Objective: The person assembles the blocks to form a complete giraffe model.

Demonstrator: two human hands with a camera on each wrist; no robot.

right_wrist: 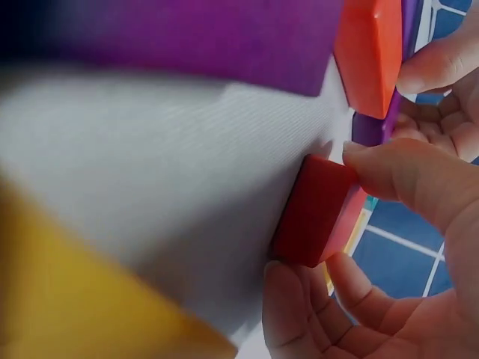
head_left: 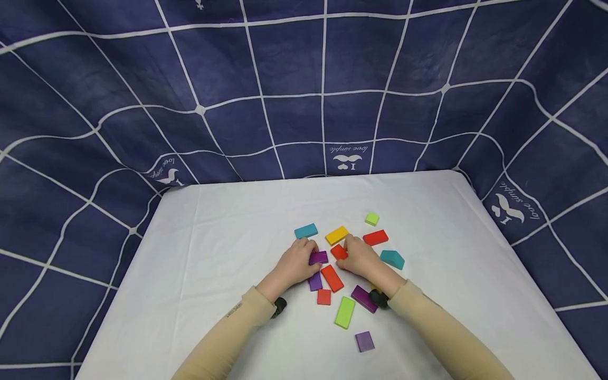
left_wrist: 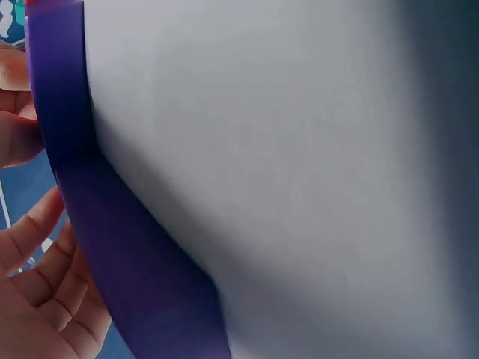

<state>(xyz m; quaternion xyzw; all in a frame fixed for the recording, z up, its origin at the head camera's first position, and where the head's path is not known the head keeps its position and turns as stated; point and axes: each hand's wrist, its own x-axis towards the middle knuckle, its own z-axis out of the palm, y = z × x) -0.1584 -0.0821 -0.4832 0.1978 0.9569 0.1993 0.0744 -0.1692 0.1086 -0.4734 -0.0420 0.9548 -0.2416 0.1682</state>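
Observation:
In the head view my left hand (head_left: 295, 263) has its thumb and fingers around a magenta-purple block (head_left: 319, 257). A violet block (head_left: 315, 282) lies just below that thumb, and a long red block (head_left: 332, 278) slants to its right. My right hand (head_left: 363, 257) pinches a red block (head_left: 339, 252); the right wrist view shows the thumb (right_wrist: 408, 176) on one end of this red block (right_wrist: 314, 213) and fingers at the other. In the left wrist view the left hand (left_wrist: 45, 284) is partly behind violet surfaces (left_wrist: 63, 82), so its contact is unclear there.
A blue block (head_left: 306, 231), a yellow block (head_left: 337, 235) and a red block (head_left: 376, 237) lie beyond the hands. A teal block (head_left: 392, 259) sits by the right wrist. Nearer are a lime block (head_left: 344, 312), a purple block (head_left: 364, 299) and a small red square (head_left: 324, 297).

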